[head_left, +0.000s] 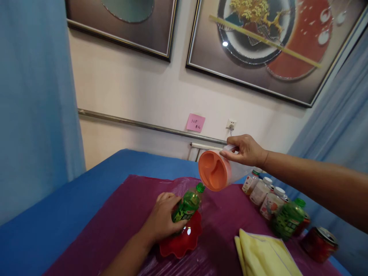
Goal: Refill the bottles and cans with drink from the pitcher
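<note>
My left hand (162,216) is wrapped round a plastic drink bottle (188,205) with a green label and a green cap. The bottle leans to the right over a red bowl with a scalloped rim (184,245), whose inside shines. In the air to the right, my right hand (244,150) grips the handle of a translucent pitcher (237,171). Its orange lid (213,170) faces left and toward me, a little above the bottle's cap and apart from it. The pitcher lies nearly on its side.
A purple plastic sheet (115,226) covers part of the blue table (138,160). At the right, several bottles (260,190), another green drink bottle (289,218) and a can (319,243) stand in a row. A folded yellow cloth (264,253) lies nearer me.
</note>
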Demonstrator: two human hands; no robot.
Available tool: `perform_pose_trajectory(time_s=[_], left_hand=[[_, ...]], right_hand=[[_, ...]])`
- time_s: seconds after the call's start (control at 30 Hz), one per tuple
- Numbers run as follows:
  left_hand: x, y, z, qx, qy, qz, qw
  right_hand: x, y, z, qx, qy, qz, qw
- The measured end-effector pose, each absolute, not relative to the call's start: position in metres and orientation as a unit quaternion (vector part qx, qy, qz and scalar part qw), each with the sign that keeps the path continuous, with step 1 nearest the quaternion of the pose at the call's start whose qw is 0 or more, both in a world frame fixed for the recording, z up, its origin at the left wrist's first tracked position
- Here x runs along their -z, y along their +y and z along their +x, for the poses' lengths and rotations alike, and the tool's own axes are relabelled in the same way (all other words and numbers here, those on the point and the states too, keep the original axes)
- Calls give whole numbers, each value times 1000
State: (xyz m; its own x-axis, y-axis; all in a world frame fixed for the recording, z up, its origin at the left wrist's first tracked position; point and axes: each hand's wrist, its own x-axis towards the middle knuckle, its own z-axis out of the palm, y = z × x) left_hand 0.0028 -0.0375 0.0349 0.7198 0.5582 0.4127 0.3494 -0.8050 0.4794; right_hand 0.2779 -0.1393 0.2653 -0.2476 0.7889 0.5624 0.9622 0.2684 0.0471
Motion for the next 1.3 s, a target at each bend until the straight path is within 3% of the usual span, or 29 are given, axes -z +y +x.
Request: perform_pose_trajectory(time_s=[1.3], left_hand=[[-36,-37,3,-277,247,910,186]], right_hand=[[-267,-141,275,209,-774,-567,190]])
